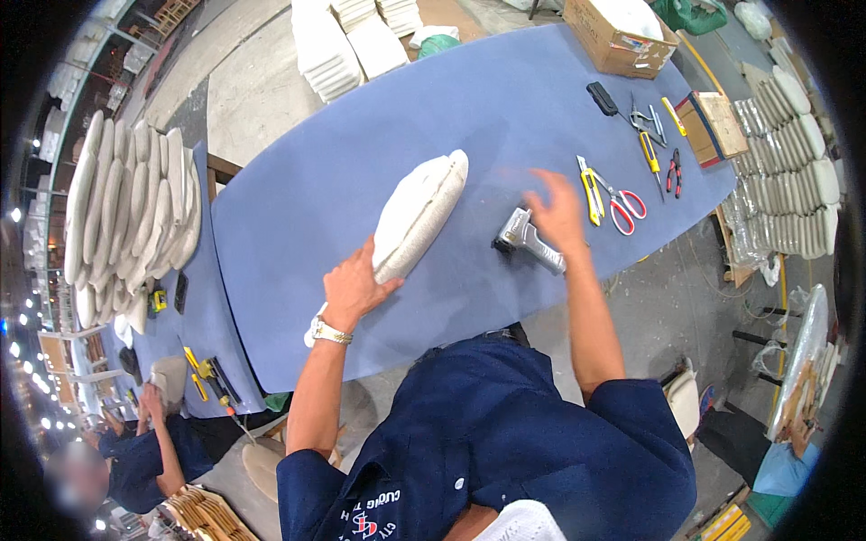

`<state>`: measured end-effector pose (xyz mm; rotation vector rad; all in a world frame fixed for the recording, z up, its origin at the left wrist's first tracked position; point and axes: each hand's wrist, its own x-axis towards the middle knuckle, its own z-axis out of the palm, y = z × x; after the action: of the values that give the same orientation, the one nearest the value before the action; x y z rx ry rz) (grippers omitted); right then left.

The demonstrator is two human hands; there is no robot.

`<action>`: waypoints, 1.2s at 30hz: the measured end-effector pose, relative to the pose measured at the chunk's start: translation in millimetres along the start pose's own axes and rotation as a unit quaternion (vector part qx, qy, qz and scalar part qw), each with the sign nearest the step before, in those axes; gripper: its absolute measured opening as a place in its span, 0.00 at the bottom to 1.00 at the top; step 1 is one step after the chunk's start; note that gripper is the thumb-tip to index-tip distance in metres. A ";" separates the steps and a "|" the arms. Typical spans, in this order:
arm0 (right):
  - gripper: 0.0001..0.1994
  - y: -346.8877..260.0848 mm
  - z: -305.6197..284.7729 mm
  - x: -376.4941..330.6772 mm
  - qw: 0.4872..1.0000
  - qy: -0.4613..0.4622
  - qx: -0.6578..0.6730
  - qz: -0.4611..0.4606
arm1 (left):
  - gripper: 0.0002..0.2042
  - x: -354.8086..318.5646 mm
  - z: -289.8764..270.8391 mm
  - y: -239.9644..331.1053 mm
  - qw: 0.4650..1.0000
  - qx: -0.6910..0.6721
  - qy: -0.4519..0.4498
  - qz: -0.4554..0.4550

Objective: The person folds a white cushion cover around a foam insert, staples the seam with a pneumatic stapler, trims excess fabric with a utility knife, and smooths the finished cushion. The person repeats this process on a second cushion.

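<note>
My left hand [354, 287] grips the lower end of a padded seat cushion [420, 215], fingers wrapped round it. The cushion is off-white on one face and beige-grey on the other, and stands tilted on its edge above the blue table. To the right, my right hand [557, 212] is beside a silver pneumatic staple gun [530, 242], which lies on the table. The fingers of that hand look spread and somewhat blurred, with nothing visible between them. Whether they touch the gun is hard to make out.
Right of the gun lie a yellow utility knife [591, 191], red-handled scissors [622, 206], a yellow screwdriver [649, 153] and pliers [674, 171]. Boxes [609, 41] stand at the table's far right. Cushion stacks [135, 198] rise at the left and right. A co-worker [162, 451] sits at the lower left.
</note>
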<state>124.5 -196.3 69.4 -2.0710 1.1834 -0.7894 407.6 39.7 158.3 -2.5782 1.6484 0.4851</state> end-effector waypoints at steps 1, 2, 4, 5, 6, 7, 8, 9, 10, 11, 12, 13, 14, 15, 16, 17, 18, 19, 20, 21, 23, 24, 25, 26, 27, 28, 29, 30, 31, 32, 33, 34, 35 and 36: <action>0.25 70.6 -4.0 -2.6 0.992 0.059 -0.090 0.059 | 0.35 6.0 -0.6 11.4 1.000 -0.011 0.019 0.019; 0.28 98.9 -12.0 -5.6 0.971 0.070 -0.185 0.136 | 0.33 6.9 -1.3 16.5 1.000 -0.013 0.016 0.000; 0.29 154.5 -23.8 -5.4 0.947 0.064 -0.230 0.217 | 0.28 14.9 -7.1 27.2 0.999 -0.015 0.017 -0.026; 0.29 165.5 -25.0 -2.1 0.948 0.042 -0.225 0.219 | 0.27 14.7 -11.7 30.4 0.999 -0.011 0.031 -0.040; 0.29 174.2 -25.8 1.1 0.949 0.020 -0.223 0.220 | 0.25 15.2 -15.8 33.4 0.998 -0.010 0.045 -0.052; 0.29 179.5 -25.4 6.6 0.950 0.006 -0.238 0.200 | 0.24 15.5 -18.5 35.8 0.996 -0.012 0.061 -0.067; 0.29 183.2 -21.8 11.1 0.948 0.002 -0.241 0.206 | 0.25 17.7 -18.5 40.4 0.993 -0.034 0.069 -0.087; 0.29 180.8 -19.5 17.4 0.947 -0.005 -0.243 0.210 | 0.25 19.6 -15.7 48.5 0.989 -0.055 0.077 -0.111; 0.29 182.5 -19.5 22.9 0.944 -0.009 -0.249 0.214 | 0.25 23.9 -10.5 58.4 0.984 -0.080 0.087 -0.130; 0.27 183.0 -17.0 27.5 0.949 -0.007 -0.247 0.196 | 0.28 29.1 -0.6 65.8 0.984 -0.097 0.073 -0.133; 0.26 184.2 -15.5 34.3 0.948 -0.019 -0.237 0.211 | 0.30 36.0 13.8 73.5 0.983 -0.117 0.057 -0.132; 0.25 187.4 -15.8 40.1 0.946 -0.030 -0.230 0.228 | 0.32 41.1 22.3 83.8 0.981 -0.140 0.040 -0.130; 0.24 190.4 -16.3 45.8 0.943 -0.041 -0.223 0.244 | 0.35 42.0 28.4 92.5 0.978 -0.154 0.070 -0.124; 0.22 202.8 -19.4 51.8 0.945 -0.063 -0.217 0.237 | 0.39 45.6 32.6 103.9 0.974 -0.171 0.099 -0.108; 0.21 194.6 -18.9 56.0 0.952 -0.052 -0.181 0.241 | 0.42 44.3 26.2 113.6 0.969 -0.186 0.128 -0.101; 0.21 184.8 -13.9 57.4 0.958 -0.040 -0.145 0.246 | 0.49 44.6 15.9 120.8 0.963 -0.221 0.049 -0.145; 0.20 167.3 -10.3 64.2 0.963 -0.028 -0.107 0.245 | 0.48 44.3 22.3 120.9 0.959 -0.231 0.125 -0.103; 0.19 157.2 -7.3 68.7 0.971 -0.027 -0.083 0.221 | 0.47 46.8 34.0 121.9 0.950 -0.238 0.197 -0.054; 0.19 146.5 -2.3 73.6 0.978 -0.027 -0.029 0.206 | 0.47 50.8 43.3 121.8 0.933 -0.242 0.267 -0.004; 0.19 125.6 4.1 79.2 0.981 -0.025 0.025 0.192 | 0.46 56.5 42.5 123.2 0.937 -0.230 0.263 0.012; 0.18 92.3 21.9 89.8 0.976 -0.034 0.134 0.166 | 0.44 69.0 37.7 127.0 0.945 -0.204 0.249 0.053; 0.17 56.1 26.7 95.8 0.961 -0.077 0.191 0.187 | 0.43 78.8 36.8 123.6 0.945 -0.194 0.257 0.061; 0.18 32.2 33.5 100.0 0.950 -0.094 0.238 0.178 | 0.42 93.2 36.6 116.8 0.944 -0.185 0.264 0.072; 0.14 -1.0 37.9 102.7 0.924 -0.110 0.308 0.197 | 0.41 107.8 34.2 108.9 0.943 -0.175 0.271 0.081; 0.13 -16.0 47.2 105.5 0.913 -0.123 0.339 0.189 | 0.38 123.7 25.9 105.0 0.939 -0.154 0.292 0.093; 0.12 -26.5 55.9 106.9 0.921 -0.128 0.329 0.166 | 0.35 141.8 19.9 98.9 0.935 -0.156 0.304 0.100; 0.12 -42.8 58.6 108.8 0.909 -0.139 0.346 0.184 | 0.32 161.3 14.6 91.7 0.930 -0.159 0.315 0.103; 0.12 -57.1 60.5 110.8 0.896 -0.151 0.364 0.201 | 0.29 178.3 10.5 86.4 0.925 -0.161 0.328 0.103; 0.12 -60.9 67.8 111.0 0.887 -0.150 0.386 0.204 | 0.26 191.8 1.5 87.5 0.929 -0.169 0.314 0.100; 0.12 -63.3 75.3 110.9 0.877 -0.150 0.408 0.207 | 0.22 203.7 -7.3 88.3 0.932 -0.177 0.300 0.095; 0.12 -66.4 81.5 111.4 0.865 -0.150 0.430 0.209 | 0.19 211.8 -14.0 88.8 0.936 -0.185 0.287 0.089; 0.12 -68.8 85.7 111.1 0.858 -0.148 0.441 0.220 | 0.17 216.7 -15.9 88.4 0.936 -0.184 0.288 0.083; 0.12 -70.9 88.7 110.4 0.849 -0.147 0.451 0.231 | 0.16 220.5 -16.8 87.5 0.937 -0.183 0.289 0.075; 0.13 -72.6 90.4 109.2 0.840 -0.144 0.462 0.243 | 0.14 223.6 -16.1 86.3 0.938 -0.182 0.288 0.070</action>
<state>275.3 -244.0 87.9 -0.9787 0.8374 -0.5884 420.6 -197.3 121.4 -3.1006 2.0939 0.0222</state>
